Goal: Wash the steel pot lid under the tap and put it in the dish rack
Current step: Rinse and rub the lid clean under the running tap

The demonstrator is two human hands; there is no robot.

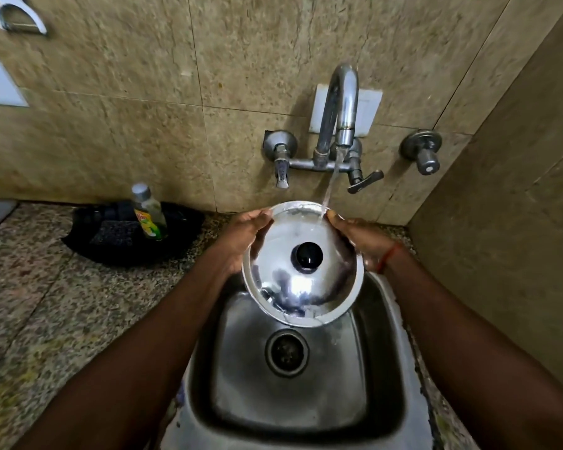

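i hold the round steel pot lid with its black knob over the steel sink, tilted toward me, its far rim up under the curved chrome tap. my left hand has its grip closed on the lid's left rim, thumb over the edge; my right hand grips the right rim the same way, a red thread at that wrist. the thin stream of water lands on the far rim just beside my right thumb.

below the lid the basin is open down to the round drain. the tiled wall stands close behind the lid's far edge, and a side wall closes in near my right forearm. to the left the speckled stone worktop has free room; further back on it sits a black tray with a clear bottle of yellow-green liquid and a dark scrubber.

my fingers behind the lid are hidden. the dish rack is out of view.
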